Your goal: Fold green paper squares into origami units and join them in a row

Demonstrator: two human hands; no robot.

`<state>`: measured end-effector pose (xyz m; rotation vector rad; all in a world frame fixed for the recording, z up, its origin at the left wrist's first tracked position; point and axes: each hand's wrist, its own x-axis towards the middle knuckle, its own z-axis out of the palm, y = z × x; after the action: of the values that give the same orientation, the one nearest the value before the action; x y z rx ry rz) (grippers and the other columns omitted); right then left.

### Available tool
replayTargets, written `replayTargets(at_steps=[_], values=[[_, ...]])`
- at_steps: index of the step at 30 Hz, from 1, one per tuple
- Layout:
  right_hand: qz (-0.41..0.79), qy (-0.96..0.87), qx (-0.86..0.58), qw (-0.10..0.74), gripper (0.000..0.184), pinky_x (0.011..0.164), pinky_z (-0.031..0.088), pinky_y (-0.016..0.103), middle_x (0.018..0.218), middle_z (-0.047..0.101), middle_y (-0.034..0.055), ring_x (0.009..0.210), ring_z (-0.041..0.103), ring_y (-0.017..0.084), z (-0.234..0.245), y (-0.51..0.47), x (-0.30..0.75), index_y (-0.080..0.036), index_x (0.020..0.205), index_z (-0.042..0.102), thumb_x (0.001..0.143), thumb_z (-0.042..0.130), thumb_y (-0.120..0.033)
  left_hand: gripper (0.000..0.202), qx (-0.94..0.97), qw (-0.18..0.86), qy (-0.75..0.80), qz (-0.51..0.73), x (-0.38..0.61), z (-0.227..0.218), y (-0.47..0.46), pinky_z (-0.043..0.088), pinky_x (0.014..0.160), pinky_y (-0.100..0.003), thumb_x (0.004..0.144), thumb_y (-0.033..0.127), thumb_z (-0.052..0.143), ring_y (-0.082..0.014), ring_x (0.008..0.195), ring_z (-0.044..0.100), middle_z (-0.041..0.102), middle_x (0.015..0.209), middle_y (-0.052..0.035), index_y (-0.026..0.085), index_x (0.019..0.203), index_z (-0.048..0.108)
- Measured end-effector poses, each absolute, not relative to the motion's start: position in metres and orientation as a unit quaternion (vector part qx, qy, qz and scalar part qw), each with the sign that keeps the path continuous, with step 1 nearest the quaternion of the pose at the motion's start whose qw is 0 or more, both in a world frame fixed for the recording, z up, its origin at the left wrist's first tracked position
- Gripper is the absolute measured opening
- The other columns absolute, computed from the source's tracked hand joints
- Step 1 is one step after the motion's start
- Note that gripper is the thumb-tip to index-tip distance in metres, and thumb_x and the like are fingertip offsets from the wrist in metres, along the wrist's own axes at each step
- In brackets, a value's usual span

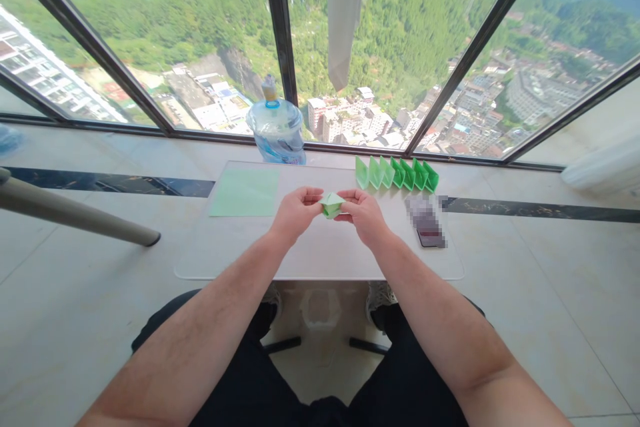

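Note:
A small piece of folded light green paper [331, 205] is held above the middle of the table, with some folds standing apart. My left hand [299, 211] pinches its left corner between thumb and fingers. On the other side my right hand [364, 213] is closed on the right corner. Flat sheets of pale green paper [245, 193] lie at the table's left. A row of several folded green paper pieces [397, 174], from pale to deep green, stands along the far right edge.
The low white table [320, 260] stands before my knees. A phone [429, 227], partly blurred out, lies on its right side. Behind the table is a large clear water bottle [277, 127], close to the window. A grey pole [80, 210] reaches in from the left.

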<state>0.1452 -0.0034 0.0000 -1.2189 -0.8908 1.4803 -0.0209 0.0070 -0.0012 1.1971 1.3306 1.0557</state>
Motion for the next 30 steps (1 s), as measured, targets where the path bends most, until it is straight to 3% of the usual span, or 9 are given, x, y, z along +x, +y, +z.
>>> replayTargets(at_steps=[6,11,19,24,30], values=[[0.588,-0.405,-0.516,0.474,0.030,0.063,0.057,0.028,0.080,0.073,0.0019,0.073,0.068,0.016,-0.001,-0.006,0.142,-0.017,0.092,0.067,0.062,0.068,-0.019,0.036,0.363,0.649,0.497,0.448,-0.011,0.005,0.001,0.056,0.084,-0.039,0.060,0.022,0.077,-0.0190,0.079,0.070,0.074,0.082,-0.0075,0.012,0.092,0.065],[0.509,-0.490,-0.563,0.428,0.022,0.054,0.050,0.024,0.073,0.070,0.0013,0.067,0.064,0.015,-0.009,-0.006,0.139,-0.018,0.090,0.068,0.071,0.065,-0.028,0.036,0.371,0.616,0.504,0.479,-0.008,0.005,0.000,0.055,0.079,-0.034,0.061,0.020,0.077,-0.0159,0.074,0.068,0.072,0.080,-0.0049,0.013,0.093,0.064],[0.396,-0.554,-0.608,0.409,0.018,0.061,0.052,0.026,0.075,0.072,0.0006,0.068,0.066,0.016,-0.020,-0.009,0.133,-0.021,0.086,0.068,0.077,0.058,-0.033,0.029,0.447,0.523,0.537,0.488,-0.002,-0.007,-0.001,0.050,0.064,-0.027,0.065,0.024,0.073,-0.0146,0.069,0.064,0.071,0.081,-0.0029,0.015,0.092,0.067],[0.374,-0.548,-0.624,0.413,0.017,0.063,0.053,0.027,0.070,0.070,-0.0006,0.066,0.066,0.016,-0.023,-0.007,0.133,-0.021,0.082,0.069,0.076,0.057,-0.031,0.021,0.495,0.423,0.595,0.471,-0.006,-0.014,0.001,0.050,0.065,-0.027,0.068,0.018,0.063,-0.0155,0.070,0.066,0.073,0.082,-0.0026,0.017,0.088,0.069],[0.443,-0.526,-0.590,0.422,0.019,0.061,0.054,0.028,0.070,0.071,-0.0004,0.060,0.065,0.015,-0.025,-0.002,0.138,-0.020,0.087,0.071,0.075,0.060,-0.030,0.023,0.476,0.475,0.597,0.438,-0.011,-0.013,0.003,0.054,0.066,-0.030,0.063,0.022,0.070,-0.0184,0.070,0.068,0.073,0.075,-0.0031,0.017,0.086,0.072]])
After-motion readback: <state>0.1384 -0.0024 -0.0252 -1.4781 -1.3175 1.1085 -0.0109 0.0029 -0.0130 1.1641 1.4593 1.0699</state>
